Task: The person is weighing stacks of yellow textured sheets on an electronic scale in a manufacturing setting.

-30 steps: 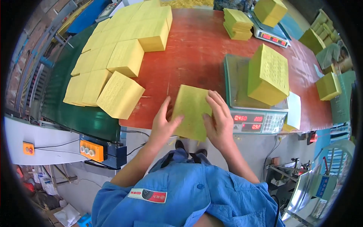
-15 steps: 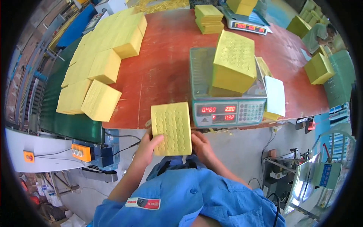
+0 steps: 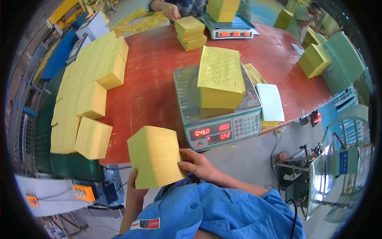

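Observation:
Between my two hands is a thick stack of yellow paper (image 3: 157, 157), held up in front of my body at the table's near edge. It is tilted, so a plain outer face and the layered sheet edges show. My left hand (image 3: 135, 186) grips its lower left side, with most of the fingers hidden behind it. My right hand (image 3: 199, 164) presses the right side, thumb and fingers on the sheet edges. To the right, a taller stack of yellow paper (image 3: 221, 77) with rows of stamped rings on top stands on a green digital scale (image 3: 189, 115) with a red lit display.
Rows of yellow paper stacks (image 3: 89, 99) fill the left side of the red table (image 3: 139, 79). A co-worker's hand (image 3: 171, 11) is near a far pile of sheets (image 3: 190, 32), beside a second scale (image 3: 230, 34). A pale blue sheet (image 3: 270, 101) lies right of the near scale.
The held stack has been turned: its stamped face has gone from view and its layered edges show. My right hand has come onto its side. A co-worker's hand has appeared at the far edge.

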`<state>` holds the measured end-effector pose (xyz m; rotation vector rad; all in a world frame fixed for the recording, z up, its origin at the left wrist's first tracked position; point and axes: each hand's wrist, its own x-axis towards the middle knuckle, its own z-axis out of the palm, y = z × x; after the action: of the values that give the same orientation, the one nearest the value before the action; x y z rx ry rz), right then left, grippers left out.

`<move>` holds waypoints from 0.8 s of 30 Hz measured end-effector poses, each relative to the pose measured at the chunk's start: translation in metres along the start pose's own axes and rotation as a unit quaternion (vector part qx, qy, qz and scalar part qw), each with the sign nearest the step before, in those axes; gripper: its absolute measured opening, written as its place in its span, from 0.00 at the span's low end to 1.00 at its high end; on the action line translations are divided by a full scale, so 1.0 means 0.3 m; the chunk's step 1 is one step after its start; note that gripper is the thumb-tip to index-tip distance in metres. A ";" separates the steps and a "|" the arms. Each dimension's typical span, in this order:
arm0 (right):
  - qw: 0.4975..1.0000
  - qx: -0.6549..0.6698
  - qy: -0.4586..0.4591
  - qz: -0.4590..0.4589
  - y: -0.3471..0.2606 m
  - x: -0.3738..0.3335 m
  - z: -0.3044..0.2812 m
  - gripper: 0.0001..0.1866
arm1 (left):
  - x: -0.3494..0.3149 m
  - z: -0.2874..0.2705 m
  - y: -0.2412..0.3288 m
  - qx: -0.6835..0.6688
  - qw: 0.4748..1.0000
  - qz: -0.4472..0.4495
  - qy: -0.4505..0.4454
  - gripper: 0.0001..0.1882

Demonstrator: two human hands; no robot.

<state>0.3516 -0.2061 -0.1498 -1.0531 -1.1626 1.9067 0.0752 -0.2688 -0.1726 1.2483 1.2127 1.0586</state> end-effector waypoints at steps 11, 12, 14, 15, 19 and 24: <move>0.584 -0.544 0.338 -0.499 -0.567 -0.025 -0.328 0.20 | 0.220 0.015 0.167 -0.417 0.905 -0.049 0.061 0.31; 0.571 -0.573 0.338 -0.481 -0.578 -0.014 -0.363 0.19 | 0.232 0.014 0.175 -0.417 0.906 -0.048 0.059 0.31; 0.558 -0.601 0.335 -0.463 -0.581 0.005 -0.409 0.18 | 0.252 0.020 0.190 -0.417 0.906 -0.046 0.058 0.30; 0.554 -0.609 0.330 -0.462 -0.580 0.015 -0.426 0.18 | 0.259 0.024 0.197 -0.417 0.906 -0.044 0.060 0.30; 0.550 -0.621 0.311 -0.464 -0.579 0.036 -0.472 0.14 | 0.262 0.061 0.214 -0.419 0.904 -0.038 0.080 0.30; 0.600 -0.586 0.284 -0.464 -0.621 0.024 -0.510 0.11 | 0.272 0.090 0.237 -0.409 0.907 -0.044 0.091 0.30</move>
<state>0.5060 -0.0694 -0.0247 -1.0899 -1.9671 -0.2267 0.1143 -0.1859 -0.1090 0.4430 0.7898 1.4308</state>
